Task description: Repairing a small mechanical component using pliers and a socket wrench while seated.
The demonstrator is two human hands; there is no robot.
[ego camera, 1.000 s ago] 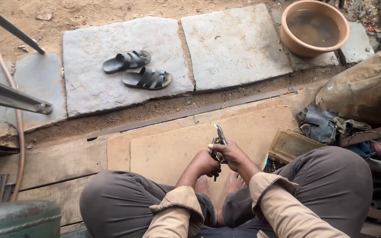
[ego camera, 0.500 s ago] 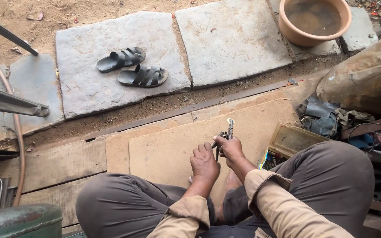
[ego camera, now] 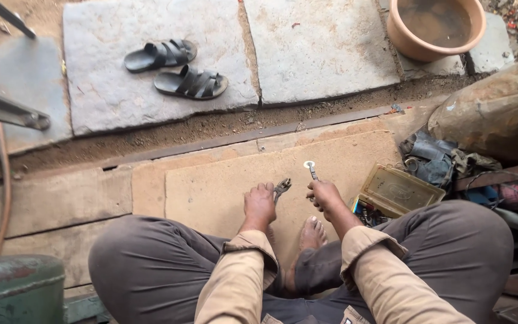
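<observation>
Now the left hand (ego camera: 259,206) grips pliers (ego camera: 282,188), the right hand (ego camera: 326,198) clutches a ring spanner (ego camera: 311,170) just beside, tools apart, nothing joined yet.

Stone slabs (ego camera: 319,54) on dirt, board floor (ego camera: 223,192) nr front; daylight, outdoors.

- The left hand (ego camera: 259,206) covers all but the jaw tip of a small metal tool (ego camera: 282,187); its kind cannot be told.
- The right hand (ego camera: 326,197) hides the handle of a ring-ended wrench (ego camera: 311,169).
- The far clay basin (ego camera: 436,25) is cut off by the top edge.
- The green container (ego camera: 16,288) runs off the near-left corner.
</observation>
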